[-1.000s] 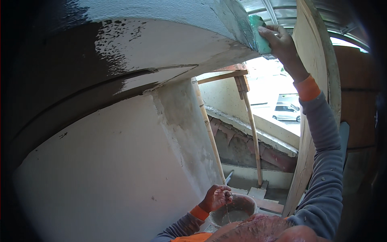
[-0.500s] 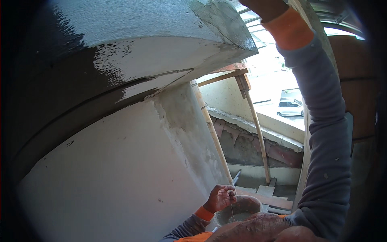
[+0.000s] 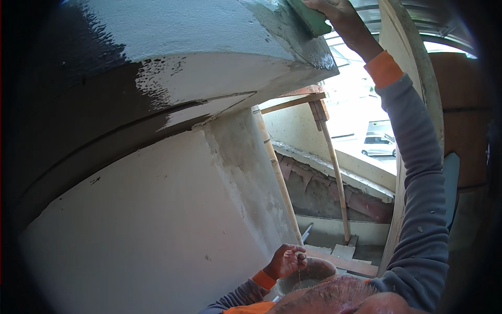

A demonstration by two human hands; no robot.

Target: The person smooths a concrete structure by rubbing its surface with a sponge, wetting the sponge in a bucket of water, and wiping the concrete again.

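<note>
My right hand (image 3: 345, 23) is raised at the top, closed on a green plastering float (image 3: 311, 20), which lies against the damp grey cement patch (image 3: 272, 23) by the corner of the overhanging beam. Part of the float and of the fingers lies beyond the upper edge. Low in the middle, my left hand (image 3: 285, 261) is closed, fingertips pinched together. A thin pale strand hangs from them over a round bucket (image 3: 327, 268); whether it is a wire, a string or a drip I cannot tell.
A white wall (image 3: 146, 209) fills the left, beside a grey cemented strip (image 3: 251, 162). A bamboo pole (image 3: 277, 167) and a wooden prop (image 3: 336, 178) stand ahead. Planks (image 3: 350, 263) lie beyond the bucket. A pale curved column edge (image 3: 418, 68) borders my right arm. Outside is a parked white car (image 3: 378, 144).
My right hand has come down and left into view, showing the green float against the beam corner. The left hand stays pinched above the bucket. The view has shifted slightly.
</note>
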